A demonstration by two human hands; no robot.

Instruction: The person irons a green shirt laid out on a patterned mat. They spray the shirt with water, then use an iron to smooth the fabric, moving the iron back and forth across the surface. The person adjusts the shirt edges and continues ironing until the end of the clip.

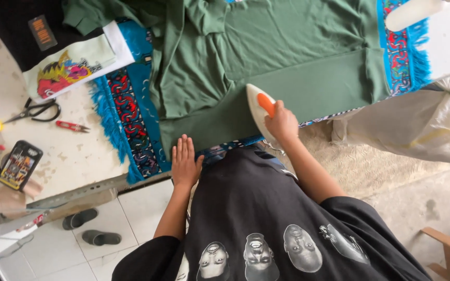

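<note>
The right hand (281, 123) is closed around the orange handle of a white electric iron (259, 110), which rests soleplate-down on the near edge of a green cotton garment (287, 62). The iron's long axis runs away from the person, its pointed nose aimed toward the far left. The left hand (185, 162) lies flat, fingers extended and together, pressing the garment's near hem and holding nothing. The garment is spread on a blue patterned fringed mat (131, 119) covering the table (79, 151). Left of the mat lie black scissors (35, 111), small red clippers (72, 126) and a dark phone (21, 164). A folded black-and-white printed garment (53, 52) sits at the far left. A pale sack (417, 125) stands to the right.
</note>
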